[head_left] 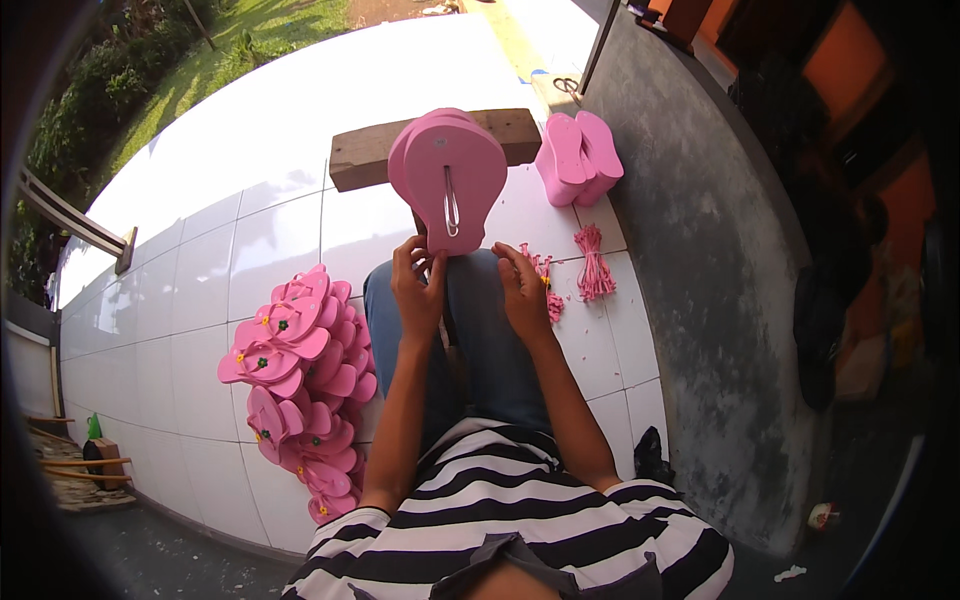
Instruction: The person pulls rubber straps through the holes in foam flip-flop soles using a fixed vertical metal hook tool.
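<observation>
Pink soles (452, 172), stacked and stood on end, rise above the lap of a seated person, the front one showing a metal loop tool (451, 203) poking through it. The left hand (418, 288) closes on the lower edge of the stack, fingers curled against the foam. The right hand (523, 290) sits just beside it, fingers bent at the same edge; whether it pinches a strap or only steadies the stack cannot be told. The hands are near each other but not touching, resting over the knees in blue jeans (480, 340).

By the look of it, the step in hand is fitting a strap to the front sole, with the loop tool already through the hole. The next move would call for a firm hold on the stack with one hand and a straight pull with the other, so the foam does not tear.

Just right of the right hand, pink straps (545, 280) lie on the white tiled floor (250, 240), beside a tied bundle of pink cord (594, 262). Beyond the stack lies a wooden beam (365, 158), with more bare soles (578, 158) at its right end. To the person's left, a heap of finished sandals (300, 385) with small flowers lies on the tiles.
</observation>
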`<state>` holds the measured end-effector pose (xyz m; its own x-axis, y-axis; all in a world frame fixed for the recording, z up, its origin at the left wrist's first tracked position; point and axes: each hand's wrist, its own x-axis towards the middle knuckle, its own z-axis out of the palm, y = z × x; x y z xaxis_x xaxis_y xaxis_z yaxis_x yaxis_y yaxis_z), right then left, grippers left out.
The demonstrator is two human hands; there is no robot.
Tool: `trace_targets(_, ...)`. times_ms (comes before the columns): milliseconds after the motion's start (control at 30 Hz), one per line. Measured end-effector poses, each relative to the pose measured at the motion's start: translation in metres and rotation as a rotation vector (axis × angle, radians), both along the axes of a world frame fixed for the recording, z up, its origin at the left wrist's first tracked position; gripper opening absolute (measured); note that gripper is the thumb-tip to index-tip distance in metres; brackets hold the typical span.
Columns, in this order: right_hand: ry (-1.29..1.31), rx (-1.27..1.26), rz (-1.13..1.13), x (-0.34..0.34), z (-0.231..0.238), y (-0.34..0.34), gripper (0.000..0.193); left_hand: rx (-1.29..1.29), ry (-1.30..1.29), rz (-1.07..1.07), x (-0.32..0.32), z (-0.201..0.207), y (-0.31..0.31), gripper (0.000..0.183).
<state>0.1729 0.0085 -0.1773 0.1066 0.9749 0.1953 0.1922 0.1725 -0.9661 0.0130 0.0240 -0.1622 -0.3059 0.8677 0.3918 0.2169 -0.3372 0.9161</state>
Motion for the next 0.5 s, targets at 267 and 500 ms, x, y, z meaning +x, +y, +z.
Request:
trace_targets(267, -0.368, -0.541, -0.461, 0.102, -0.252, -0.033, 0.03, -0.094, 0.51, 0.108, -0.009, -0.02, -0.028, 0.017)
trace_targets(500, -0.572, -0.491, -0.514, 0.076, -0.259, -0.064, 0.026, -0.139, 0.607, 0.252, -0.034, -0.027, -0.041, 0.018)
